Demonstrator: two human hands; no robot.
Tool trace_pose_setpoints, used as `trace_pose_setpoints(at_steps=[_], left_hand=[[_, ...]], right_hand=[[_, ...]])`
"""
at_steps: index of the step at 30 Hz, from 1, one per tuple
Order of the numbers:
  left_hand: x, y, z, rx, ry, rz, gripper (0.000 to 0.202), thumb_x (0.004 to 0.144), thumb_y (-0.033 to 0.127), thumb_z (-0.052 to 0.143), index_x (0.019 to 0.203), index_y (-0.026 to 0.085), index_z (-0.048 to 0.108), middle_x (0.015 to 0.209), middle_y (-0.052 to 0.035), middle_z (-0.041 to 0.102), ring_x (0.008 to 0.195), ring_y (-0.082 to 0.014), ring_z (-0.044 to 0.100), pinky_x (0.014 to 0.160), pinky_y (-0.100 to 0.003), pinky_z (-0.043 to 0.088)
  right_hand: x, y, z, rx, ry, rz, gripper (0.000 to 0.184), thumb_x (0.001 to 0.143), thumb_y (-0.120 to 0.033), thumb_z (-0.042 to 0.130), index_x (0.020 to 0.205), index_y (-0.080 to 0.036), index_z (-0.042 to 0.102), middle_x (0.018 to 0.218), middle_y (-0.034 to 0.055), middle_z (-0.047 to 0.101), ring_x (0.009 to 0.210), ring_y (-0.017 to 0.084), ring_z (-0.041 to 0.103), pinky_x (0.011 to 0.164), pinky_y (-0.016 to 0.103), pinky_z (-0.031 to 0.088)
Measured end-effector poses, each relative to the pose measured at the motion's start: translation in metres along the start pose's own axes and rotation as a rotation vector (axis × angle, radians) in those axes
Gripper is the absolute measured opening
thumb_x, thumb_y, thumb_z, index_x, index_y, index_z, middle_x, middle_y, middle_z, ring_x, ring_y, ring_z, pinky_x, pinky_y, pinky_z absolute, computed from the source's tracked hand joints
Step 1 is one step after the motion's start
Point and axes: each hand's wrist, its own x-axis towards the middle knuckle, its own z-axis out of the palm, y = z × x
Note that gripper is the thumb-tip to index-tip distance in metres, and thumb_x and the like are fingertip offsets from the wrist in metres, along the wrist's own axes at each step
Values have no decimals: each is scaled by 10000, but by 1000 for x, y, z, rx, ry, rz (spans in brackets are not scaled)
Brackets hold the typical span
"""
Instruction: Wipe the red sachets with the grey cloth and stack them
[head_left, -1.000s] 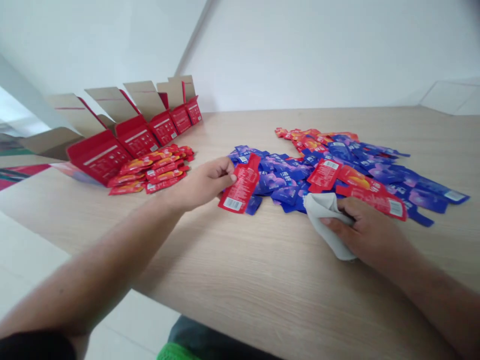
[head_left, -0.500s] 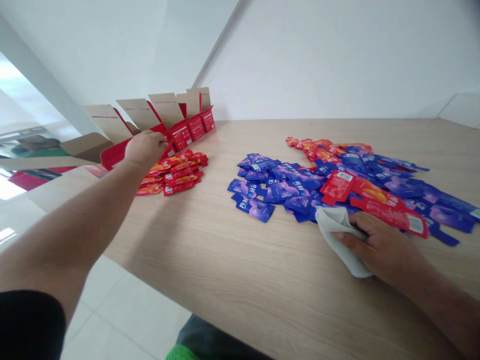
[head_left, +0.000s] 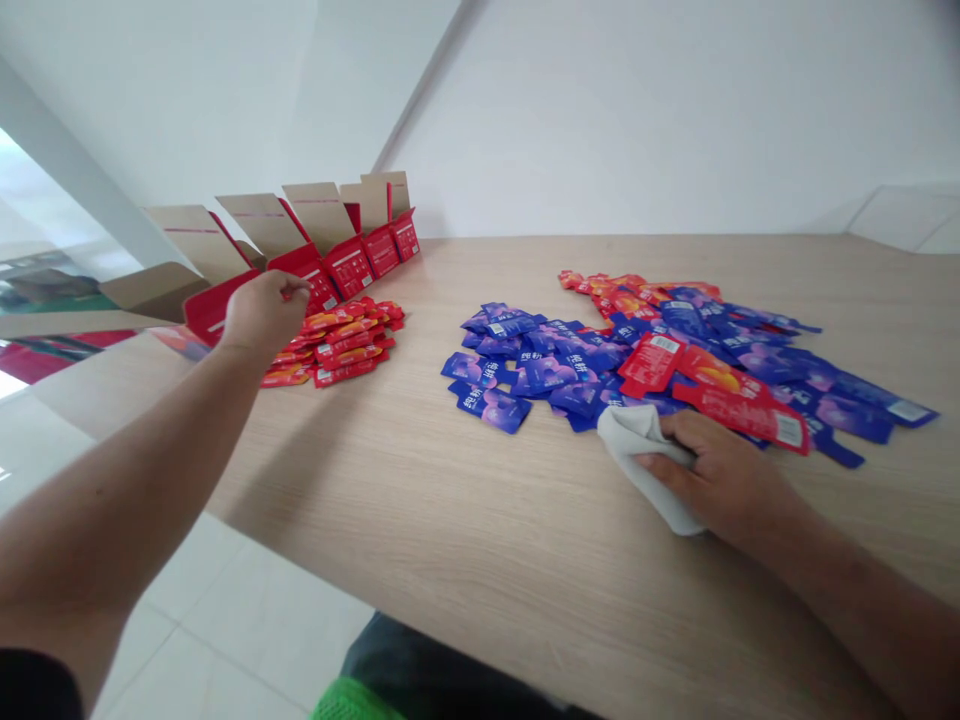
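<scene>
Swung leftward over the past second, the left hand hangs by the red boxes at the far side of the worktop, wood grain showing between heaps and along its front edge. Blue sachets lie well apart; red sachets, just beside the curled left grip, contents untellable. The right hand pinches a white cloth.

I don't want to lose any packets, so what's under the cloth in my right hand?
Blue packets show just past the top end of the cloth, and table along its left edge. Whatever lies directly beneath the cloth and right hand is covered.
</scene>
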Motion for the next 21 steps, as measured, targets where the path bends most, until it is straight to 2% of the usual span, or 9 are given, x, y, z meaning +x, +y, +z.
trace_pose_setpoints(at_steps=[4, 9, 11, 13, 17, 21], left_hand=[[-21, 49, -4, -106, -48, 95, 361, 1001, 480, 515, 1214, 258, 703, 1062, 50, 765, 879, -122, 609, 840, -225, 495], [-55, 135, -2, -396, -201, 281, 357, 946, 432, 598, 1183, 204, 735, 981, -10, 790, 817, -151, 666, 777, -254, 528], [-68, 172, 1, -463, -209, 384, 335, 915, 433, 631, 1119, 205, 767, 968, -29, 797, 830, -181, 688, 786, -282, 539], [-80, 209, 4, -491, -279, 475, 325, 911, 432, 627, 1105, 219, 779, 920, -30, 793, 797, -199, 696, 736, -295, 536], [-101, 279, 17, -528, -367, 693, 282, 932, 362, 594, 1107, 225, 767, 953, -31, 796, 840, -202, 725, 794, -306, 551], [-111, 336, 34, -437, -346, 898, 246, 935, 307, 569, 1081, 207, 739, 1021, -57, 785, 937, -229, 728, 852, -330, 550]], right_hand=[[1, -1, 2, -18, 42, -111, 296, 957, -463, 592, 1016, -192, 693, 1009, 106, 710, 924, 295, 681, 826, 410, 513], [0, -11, 1, -30, -26, -230, 214, 967, -317, 652, 1081, -145, 706, 1032, 123, 708, 972, 278, 667, 883, 390, 519], [-1, -16, 1, -15, -50, -269, 218, 973, -295, 668, 1116, -136, 708, 1078, 133, 708, 1016, 278, 663, 915, 395, 520], [-2, -21, 1, 6, -87, -303, 218, 980, -282, 677, 1139, -137, 711, 1098, 131, 707, 1038, 277, 662, 929, 400, 520], [-4, -27, 1, 37, -104, -336, 233, 968, -261, 709, 1160, -130, 712, 1080, 122, 695, 1025, 271, 660, 907, 393, 523], [-3, -28, 1, 48, -99, -339, 223, 970, -270, 722, 1157, -149, 712, 1061, 104, 689, 997, 251, 648, 882, 368, 516]])
